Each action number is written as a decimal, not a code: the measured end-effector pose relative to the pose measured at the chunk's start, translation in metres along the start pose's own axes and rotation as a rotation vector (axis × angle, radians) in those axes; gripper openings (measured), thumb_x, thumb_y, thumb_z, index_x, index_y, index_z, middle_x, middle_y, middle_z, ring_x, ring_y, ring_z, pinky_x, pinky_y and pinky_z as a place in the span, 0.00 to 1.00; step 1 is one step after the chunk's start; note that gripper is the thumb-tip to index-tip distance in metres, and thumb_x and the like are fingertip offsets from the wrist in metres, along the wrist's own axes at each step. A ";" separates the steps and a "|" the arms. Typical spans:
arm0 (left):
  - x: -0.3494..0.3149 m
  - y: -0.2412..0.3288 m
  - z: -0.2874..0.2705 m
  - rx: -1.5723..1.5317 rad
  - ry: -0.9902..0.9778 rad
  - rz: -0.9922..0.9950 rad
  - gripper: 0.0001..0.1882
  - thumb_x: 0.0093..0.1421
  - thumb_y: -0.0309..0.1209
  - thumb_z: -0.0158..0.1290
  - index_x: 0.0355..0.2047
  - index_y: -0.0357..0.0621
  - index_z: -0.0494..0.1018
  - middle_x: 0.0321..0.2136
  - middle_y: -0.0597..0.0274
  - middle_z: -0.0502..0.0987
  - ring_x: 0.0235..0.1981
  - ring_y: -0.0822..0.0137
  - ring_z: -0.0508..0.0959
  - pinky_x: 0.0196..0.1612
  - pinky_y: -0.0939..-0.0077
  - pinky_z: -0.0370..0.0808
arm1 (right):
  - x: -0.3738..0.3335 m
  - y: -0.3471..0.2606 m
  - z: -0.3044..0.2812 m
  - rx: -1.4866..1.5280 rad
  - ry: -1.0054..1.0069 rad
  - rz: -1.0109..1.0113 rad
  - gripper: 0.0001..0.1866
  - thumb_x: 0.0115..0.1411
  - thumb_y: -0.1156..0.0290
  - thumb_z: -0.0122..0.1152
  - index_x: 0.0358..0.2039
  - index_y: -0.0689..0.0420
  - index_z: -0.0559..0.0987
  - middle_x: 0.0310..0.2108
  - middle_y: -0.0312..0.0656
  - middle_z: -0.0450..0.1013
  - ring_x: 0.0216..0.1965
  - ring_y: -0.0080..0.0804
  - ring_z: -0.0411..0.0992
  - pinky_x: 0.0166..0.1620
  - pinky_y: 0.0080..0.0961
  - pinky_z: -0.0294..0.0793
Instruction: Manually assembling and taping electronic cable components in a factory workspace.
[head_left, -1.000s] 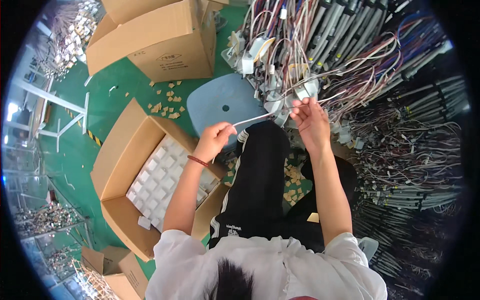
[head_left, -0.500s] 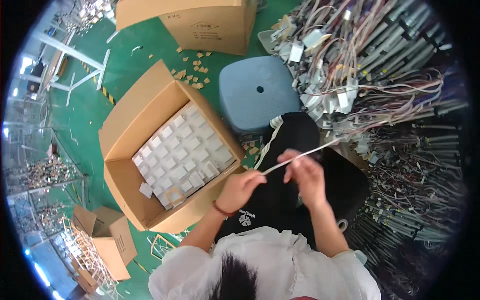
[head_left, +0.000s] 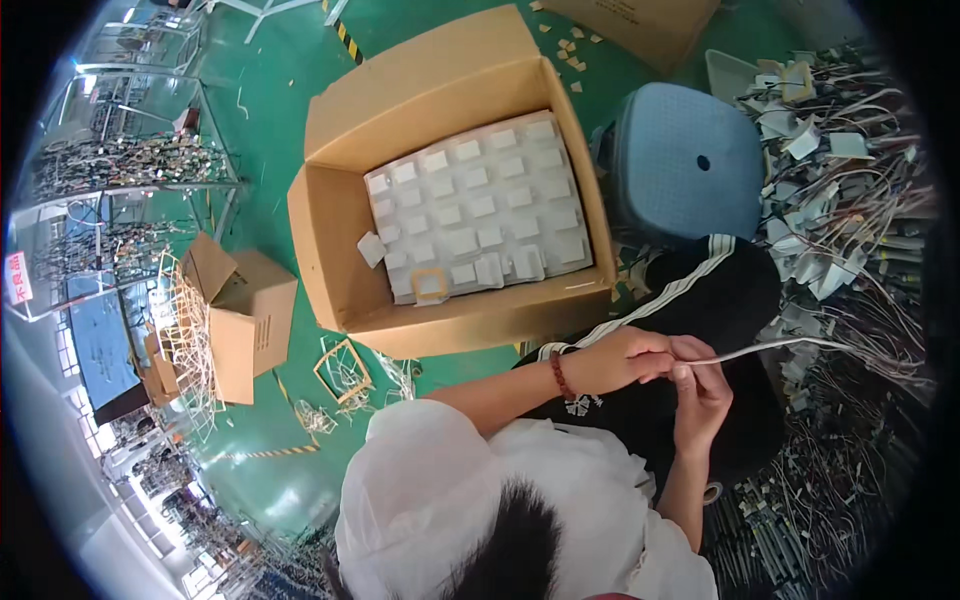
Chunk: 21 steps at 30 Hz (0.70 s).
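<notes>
A thin white-grey cable [head_left: 765, 347] runs from the bundles on the right into my hands, above my dark trousers. My left hand [head_left: 628, 360], below a beaded bracelet, is closed at the cable's near end. Right against it, my right hand [head_left: 703, 392] pinches the same cable between thumb and fingers. The tip of the cable is hidden among the fingers. To the left of my hands stands an open cardboard box [head_left: 440, 335], holding rows of small white pieces [head_left: 482, 206] and a small tan square frame [head_left: 429, 283].
A blue stool [head_left: 690, 165] stands beyond my knees. Heaps of cables with white connectors [head_left: 850, 150] fill the right side. A smaller carton [head_left: 255, 310] with thin white strips is at left. Cardboard scraps [head_left: 570, 50] lie on the green floor [head_left: 270, 480].
My hands have come together; before, they were apart with the cable stretched between them. My view has turned, so the box and stool appear farther right.
</notes>
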<state>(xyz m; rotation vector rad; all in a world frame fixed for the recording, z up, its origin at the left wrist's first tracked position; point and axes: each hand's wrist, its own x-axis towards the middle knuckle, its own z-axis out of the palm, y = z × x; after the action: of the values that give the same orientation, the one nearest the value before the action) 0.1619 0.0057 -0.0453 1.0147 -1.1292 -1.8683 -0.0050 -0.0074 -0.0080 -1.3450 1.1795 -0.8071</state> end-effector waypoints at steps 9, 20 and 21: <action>-0.094 -0.117 -0.241 0.948 0.968 -0.596 0.10 0.52 0.32 0.55 0.36 0.49 0.74 0.37 0.52 0.76 0.43 0.52 0.74 0.43 0.60 0.72 | -0.001 0.014 -0.016 0.168 0.241 0.202 0.09 0.62 0.72 0.55 0.34 0.66 0.76 0.33 0.46 0.76 0.27 0.25 0.73 0.33 0.20 0.75; -0.162 -0.179 -0.276 0.683 1.032 -0.674 0.14 0.56 0.30 0.45 0.43 0.41 0.66 0.46 0.48 0.72 0.38 0.46 0.78 0.38 0.56 0.77 | -0.013 0.008 -0.023 0.345 0.215 0.269 0.08 0.57 0.77 0.60 0.37 0.64 0.77 0.33 0.46 0.77 0.28 0.26 0.75 0.34 0.21 0.77; -0.144 -0.163 -0.266 0.235 1.138 -0.376 0.16 0.56 0.27 0.43 0.45 0.39 0.64 0.45 0.46 0.72 0.38 0.47 0.79 0.35 0.58 0.78 | -0.017 0.007 -0.025 0.319 0.234 0.249 0.07 0.57 0.78 0.60 0.37 0.64 0.78 0.33 0.46 0.77 0.28 0.26 0.75 0.34 0.21 0.77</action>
<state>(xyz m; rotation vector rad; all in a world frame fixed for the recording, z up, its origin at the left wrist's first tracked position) 0.4310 0.0946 -0.2400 2.1336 -0.4582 -1.0277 -0.0350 0.0020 -0.0084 -0.8406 1.3053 -0.9419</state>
